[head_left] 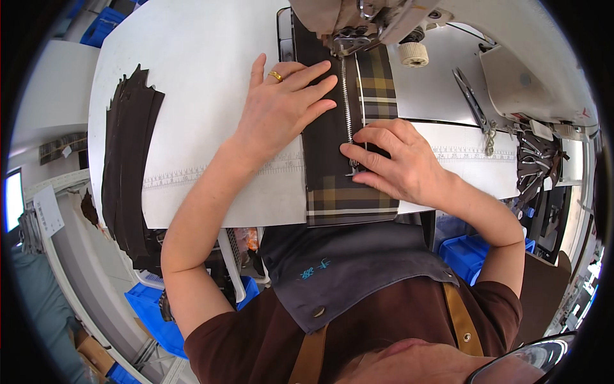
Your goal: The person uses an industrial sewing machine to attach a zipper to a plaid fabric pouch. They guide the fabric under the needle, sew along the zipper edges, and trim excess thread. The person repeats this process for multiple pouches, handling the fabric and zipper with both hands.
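A silver metal zipper (347,105) with dark tape lies lengthwise on a plaid fabric panel (378,198), its upper end under the sewing machine's presser foot (343,48). My left hand (288,96) rests flat with spread fingers on the dark strip (323,150) left of the zipper teeth. A gold ring is on one finger. At the near end of the zipper, my right hand (400,163) has its thumb and fingers bent together on the tape beside the metal slider, which they partly hide. The panel reaches the table's front edge.
The sewing machine head (377,19) overhangs the far side. Dark fabric strips (131,160) hang over the table's left part. Thread snips (470,96) lie at right, near a bundle of zippers (537,160). Blue bins (464,253) stand below the white table (211,128).
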Action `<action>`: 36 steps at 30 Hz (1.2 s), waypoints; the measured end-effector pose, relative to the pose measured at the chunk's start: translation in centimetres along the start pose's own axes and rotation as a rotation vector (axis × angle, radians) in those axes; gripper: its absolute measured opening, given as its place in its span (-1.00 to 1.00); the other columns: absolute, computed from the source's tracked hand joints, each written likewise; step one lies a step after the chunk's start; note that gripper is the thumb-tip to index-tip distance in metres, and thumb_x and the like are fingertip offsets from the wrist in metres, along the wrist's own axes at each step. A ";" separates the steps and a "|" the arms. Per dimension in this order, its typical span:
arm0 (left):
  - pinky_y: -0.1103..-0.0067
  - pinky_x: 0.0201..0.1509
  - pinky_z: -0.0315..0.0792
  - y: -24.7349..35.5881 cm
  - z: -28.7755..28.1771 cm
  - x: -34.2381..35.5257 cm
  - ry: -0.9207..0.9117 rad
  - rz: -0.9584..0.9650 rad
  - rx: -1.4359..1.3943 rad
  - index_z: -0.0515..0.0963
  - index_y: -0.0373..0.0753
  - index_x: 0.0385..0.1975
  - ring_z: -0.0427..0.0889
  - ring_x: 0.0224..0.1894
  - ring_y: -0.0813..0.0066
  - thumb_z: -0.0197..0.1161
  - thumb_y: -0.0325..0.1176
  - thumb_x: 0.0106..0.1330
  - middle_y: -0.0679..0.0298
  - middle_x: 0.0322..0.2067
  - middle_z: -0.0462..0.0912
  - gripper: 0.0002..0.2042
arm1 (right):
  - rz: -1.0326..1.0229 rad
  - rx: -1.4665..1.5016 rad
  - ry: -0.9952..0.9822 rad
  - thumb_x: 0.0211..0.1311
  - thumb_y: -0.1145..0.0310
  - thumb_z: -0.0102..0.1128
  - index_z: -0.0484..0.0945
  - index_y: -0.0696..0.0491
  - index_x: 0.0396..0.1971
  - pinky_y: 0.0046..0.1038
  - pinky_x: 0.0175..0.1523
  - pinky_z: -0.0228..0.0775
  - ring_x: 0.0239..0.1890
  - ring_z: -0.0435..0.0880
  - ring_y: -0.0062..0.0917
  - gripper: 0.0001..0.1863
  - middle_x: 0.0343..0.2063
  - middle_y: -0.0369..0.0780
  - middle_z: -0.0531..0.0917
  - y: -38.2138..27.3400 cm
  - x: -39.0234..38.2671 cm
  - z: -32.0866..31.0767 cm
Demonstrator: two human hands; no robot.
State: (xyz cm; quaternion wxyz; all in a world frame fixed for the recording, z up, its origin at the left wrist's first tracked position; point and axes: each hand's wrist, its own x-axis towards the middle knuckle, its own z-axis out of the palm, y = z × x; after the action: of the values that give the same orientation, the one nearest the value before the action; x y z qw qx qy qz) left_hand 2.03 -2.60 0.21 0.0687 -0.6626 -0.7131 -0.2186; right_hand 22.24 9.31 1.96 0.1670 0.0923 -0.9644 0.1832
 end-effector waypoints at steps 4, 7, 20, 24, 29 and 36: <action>0.10 0.30 -0.02 -0.1 0.1 0.1 -0.011 0.000 -0.014 0.59 -0.04 -0.07 0.46 0.02 0.47 0.22 -0.14 0.19 0.48 0.04 0.54 -0.68 | -0.025 -0.023 0.047 -0.15 0.27 0.37 0.57 0.02 -0.14 -0.36 -0.06 0.36 -0.09 0.45 -0.36 -0.55 -0.19 -0.24 0.46 1.7 0.9 0.1; 0.11 0.30 0.01 -0.2 0.2 0.1 -0.003 0.007 -0.027 0.59 -0.06 -0.07 0.47 0.02 0.47 0.23 -0.15 0.19 0.48 0.04 0.54 -0.68 | -0.020 -0.041 0.078 -0.13 0.28 0.36 0.58 -0.01 -0.15 -0.36 -0.08 0.37 -0.11 0.46 -0.36 -0.57 -0.19 -0.24 0.47 2.6 1.5 0.3; 0.38 0.10 0.36 0.4 0.1 0.5 0.062 0.037 -0.222 0.52 -0.22 -0.02 0.46 0.01 0.28 0.22 -0.36 0.19 0.28 0.00 0.52 -0.66 | 0.057 0.029 0.116 0.02 0.40 0.28 0.58 0.03 -0.14 -0.39 -0.16 0.43 -0.16 0.50 -0.31 -0.67 -0.18 -0.23 0.53 6.5 4.2 0.4; 0.47 -0.04 0.45 -0.5 0.5 1.0 0.054 0.064 -0.199 0.54 -0.21 -0.08 0.50 -0.07 0.26 0.20 -0.44 0.17 0.27 -0.11 0.55 -0.71 | -0.070 -0.176 0.243 -0.07 0.47 0.25 0.60 0.03 -0.22 -0.43 -0.11 0.36 -0.28 0.54 -0.40 -0.69 -0.18 -0.27 0.59 6.5 3.6 1.0; 0.48 -0.12 0.48 -1.6 0.5 2.0 0.067 0.123 -0.205 0.58 -0.20 -0.18 0.55 -0.16 0.29 0.19 -0.47 0.13 0.28 -0.18 0.55 -0.76 | -0.017 -0.213 0.209 -0.10 0.49 0.24 0.60 0.04 -0.22 -0.44 -0.12 0.37 -0.25 0.54 -0.44 -0.67 -0.13 -0.28 0.60 6.6 3.4 1.1; 0.47 -0.12 0.48 -1.3 0.4 2.0 0.077 0.075 -0.251 0.60 -0.19 -0.20 0.56 -0.17 0.31 0.20 -0.45 0.13 0.29 -0.20 0.57 -0.78 | 0.047 -0.152 0.201 -0.06 0.50 0.23 0.60 0.03 -0.21 -0.42 -0.09 0.38 -0.22 0.53 -0.44 -0.69 -0.08 -0.30 0.60 6.3 3.2 1.0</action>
State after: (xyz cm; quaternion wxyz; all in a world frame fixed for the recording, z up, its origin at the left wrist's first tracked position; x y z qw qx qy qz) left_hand 0.59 -0.62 0.37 0.0207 -0.6833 -0.6518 -0.3285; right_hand 17.49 14.35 0.18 0.2648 0.0377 -0.9559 0.1217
